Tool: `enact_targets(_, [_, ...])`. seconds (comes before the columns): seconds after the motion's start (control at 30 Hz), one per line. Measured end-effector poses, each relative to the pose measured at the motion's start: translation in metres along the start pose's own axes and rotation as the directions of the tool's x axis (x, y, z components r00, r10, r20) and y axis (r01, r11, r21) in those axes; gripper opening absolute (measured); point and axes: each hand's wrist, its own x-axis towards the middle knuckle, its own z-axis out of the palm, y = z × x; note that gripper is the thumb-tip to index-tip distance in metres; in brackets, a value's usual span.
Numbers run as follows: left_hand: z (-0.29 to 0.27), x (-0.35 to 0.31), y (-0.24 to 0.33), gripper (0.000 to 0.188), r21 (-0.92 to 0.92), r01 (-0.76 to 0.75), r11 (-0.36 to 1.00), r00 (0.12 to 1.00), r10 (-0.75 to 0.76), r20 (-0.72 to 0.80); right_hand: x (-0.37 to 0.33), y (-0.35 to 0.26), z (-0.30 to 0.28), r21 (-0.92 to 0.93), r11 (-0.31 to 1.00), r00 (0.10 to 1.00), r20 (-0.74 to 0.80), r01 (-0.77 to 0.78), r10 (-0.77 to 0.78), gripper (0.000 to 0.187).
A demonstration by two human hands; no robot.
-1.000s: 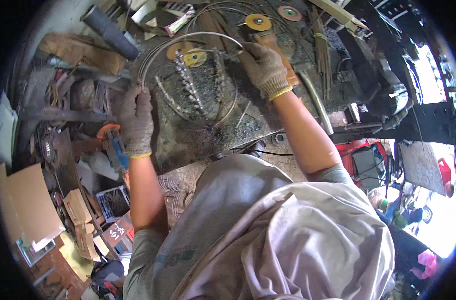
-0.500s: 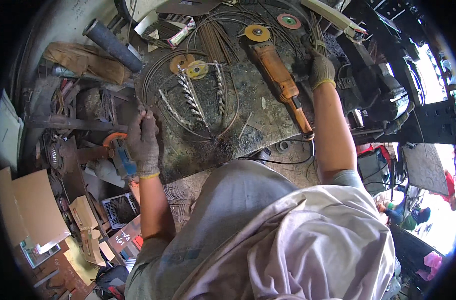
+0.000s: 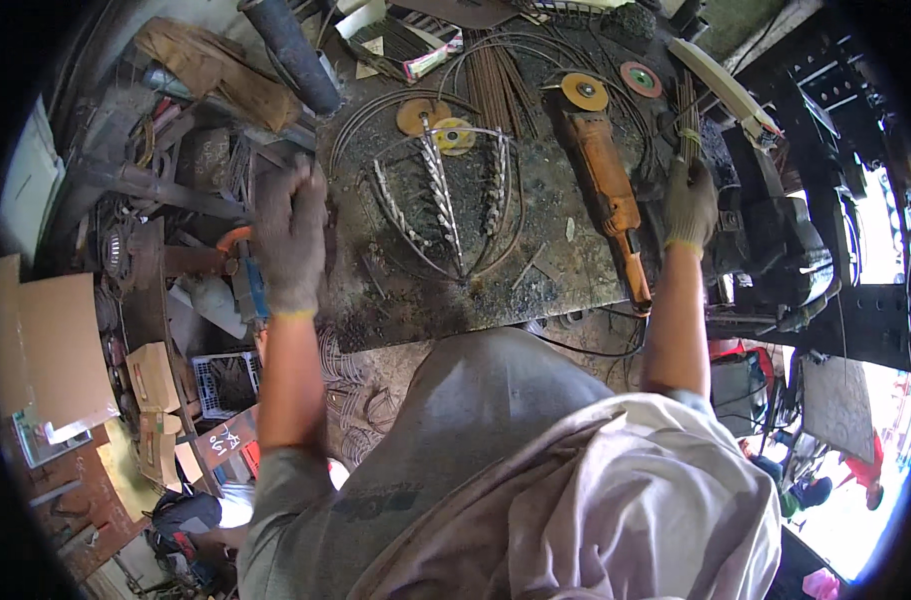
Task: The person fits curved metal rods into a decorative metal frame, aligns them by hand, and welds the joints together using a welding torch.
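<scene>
Rusty thin metal rods (image 3: 687, 110) bundled upright, our gloved right hand (image 3: 689, 205) gripped them, our gloved left hand (image 3: 288, 240) hovered loosely curled, orange angle grinder (image 3: 600, 185) lay between.

A dark, scorched workbench (image 3: 565, 260) carries an orange angle grinder (image 3: 603, 190), twisted metal rods (image 3: 440, 195) and, seemingly, grinding discs (image 3: 437, 125).

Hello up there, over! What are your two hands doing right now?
Left hand gloved, raised over the bench's left edge, grip unclear. Right hand gloved, closed on a bundle of thin rods. Orange angle grinder lies between them, beside the twisted metalwork.

Rough, sooty metal bench (image 3: 565, 270) — cloth gloves (image 3: 288, 240)
</scene>
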Motion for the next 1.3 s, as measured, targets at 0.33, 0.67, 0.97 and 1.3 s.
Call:
enact_targets(0.33, [0.161, 0.212, 0.025, 0.038, 0.344, -0.721, 0.601, 0.451, 0.031, 0.892, -0.179, -0.018, 0.012, 0.388, 0.724, 0.770, 0.055, 0.570, -0.635, 0.040])
enact_targets(0.67, [0.240, 0.249, 0.006, 0.032, 0.154, -0.971, 0.180, 0.140, -0.088, 0.986, -0.181, -0.010, 0.021, 0.390, 0.766, 0.804, 0.096, 0.512, -0.587, 0.030])
enact_targets(0.97, [0.108, 0.187, 0.117, 0.027, 0.332, -0.837, 0.436, 0.544, 0.596, 0.590, -0.176, -0.003, 0.023, 0.454, 0.763, 0.810, 0.139, 0.460, -0.570, 0.034])
enact_targets(1.3, [-0.034, 0.035, 0.064, 0.017, 0.085, -0.582, 0.809, 0.744, 0.487, 0.458, -0.087, -0.093, 0.000, 0.638, 0.588, 0.738, 0.045, 0.497, -0.673, 0.064])
